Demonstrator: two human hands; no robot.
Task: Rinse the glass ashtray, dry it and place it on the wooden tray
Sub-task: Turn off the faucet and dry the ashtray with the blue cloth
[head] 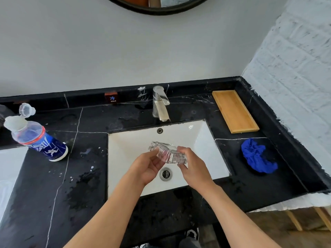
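Fingers [157,159] of both hands grasp glass ashtray [167,152]; wall tag [111,98] reads "COLD".

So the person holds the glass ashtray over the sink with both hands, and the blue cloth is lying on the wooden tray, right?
Not quite. In the head view the blue cloth lies on the black counter, nearer than the wooden tray, not on it. Both hands, left hand and right hand, do hold the glass ashtray over the sink.

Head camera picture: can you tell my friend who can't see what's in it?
Two hands, left and right, hold a glass ashtray over a white sink. A blue cloth and wooden tray sit to the right.
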